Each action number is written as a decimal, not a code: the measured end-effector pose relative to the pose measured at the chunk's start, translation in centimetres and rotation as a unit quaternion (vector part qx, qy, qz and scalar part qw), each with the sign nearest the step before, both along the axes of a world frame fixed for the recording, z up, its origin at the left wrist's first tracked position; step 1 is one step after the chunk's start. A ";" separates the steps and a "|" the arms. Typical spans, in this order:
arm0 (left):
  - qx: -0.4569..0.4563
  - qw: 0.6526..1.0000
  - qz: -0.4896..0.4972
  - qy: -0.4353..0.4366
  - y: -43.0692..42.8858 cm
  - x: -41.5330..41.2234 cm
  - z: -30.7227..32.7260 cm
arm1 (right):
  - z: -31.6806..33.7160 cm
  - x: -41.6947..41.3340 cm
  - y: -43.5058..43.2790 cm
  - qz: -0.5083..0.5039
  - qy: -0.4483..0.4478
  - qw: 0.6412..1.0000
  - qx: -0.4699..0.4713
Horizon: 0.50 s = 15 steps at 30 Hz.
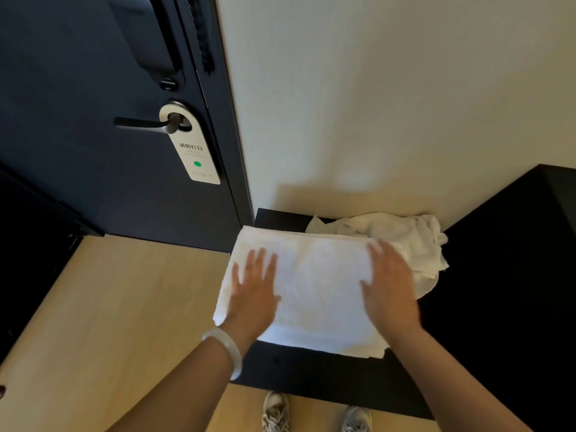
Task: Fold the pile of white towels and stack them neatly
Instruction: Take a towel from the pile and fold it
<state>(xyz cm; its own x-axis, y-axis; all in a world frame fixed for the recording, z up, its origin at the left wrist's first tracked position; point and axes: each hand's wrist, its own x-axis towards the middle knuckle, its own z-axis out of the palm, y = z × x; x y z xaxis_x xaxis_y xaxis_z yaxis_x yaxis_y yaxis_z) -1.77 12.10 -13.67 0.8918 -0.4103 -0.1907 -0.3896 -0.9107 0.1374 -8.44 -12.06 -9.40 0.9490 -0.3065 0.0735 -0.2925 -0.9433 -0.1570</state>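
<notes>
- Dark counter point(311, 369) against a cream wall point(389, 104), beside a navy door point(93, 188).
- Left hand point(254, 294): fingers point(258, 263) spread, flat on the folded towel point(321, 291).
- Right hand point(389, 288): fingers point(378, 254) straight, close together, flat on its right part.
- Folded towel is a smooth white rectangle whose left edge overhangs the counter.
- Crumpled towels point(414, 241) lie heaped behind it, at the wall.

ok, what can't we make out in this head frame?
All in the head view:
1. crumpled towel pile: count unclear; the flat towel and right hand cover its near side.
2. flat towel: fold layers hidden from above; left hand covers its left part.
3. door hanger: smaller print too small.
4. shoes: cut off by bottom edge.
</notes>
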 end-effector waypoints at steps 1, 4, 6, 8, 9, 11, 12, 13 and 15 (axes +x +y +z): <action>-0.009 0.998 -0.036 0.041 -0.6 -0.1 -0.4 | -0.9 0.1 0.8 0.073 0.052 0.996 -0.023; 0.028 0.991 -0.049 0.120 -0.7 1.0 -1.5 | -4.0 0.2 0.7 0.085 0.236 0.968 -0.010; 0.053 0.985 -0.058 0.155 0.0 1.7 -2.5 | -5.0 0.3 -0.3 0.067 0.292 0.954 0.017; 0.055 0.979 -0.068 0.184 0.4 2.2 -3.1 | -5.5 0.6 -0.8 0.070 0.310 0.947 0.041; 0.052 0.977 -0.070 0.197 0.4 2.4 -3.4 | -5.8 0.8 -1.0 0.074 0.318 0.944 0.052; 0.047 0.973 -0.072 0.212 0.3 2.8 -4.0 | -6.4 1.2 -1.5 0.081 0.323 0.941 0.063; 0.045 0.972 -0.075 0.217 0.3 2.8 -4.2 | -6.8 1.3 -1.8 0.085 0.325 0.939 0.066; 0.044 0.971 -0.076 0.221 0.3 2.9 -4.3 | -7.0 1.4 -2.1 0.089 0.327 0.938 0.070; 0.038 0.971 -0.077 0.221 0.4 3.0 -4.6 | -7.5 1.4 -2.6 0.100 0.323 0.938 0.079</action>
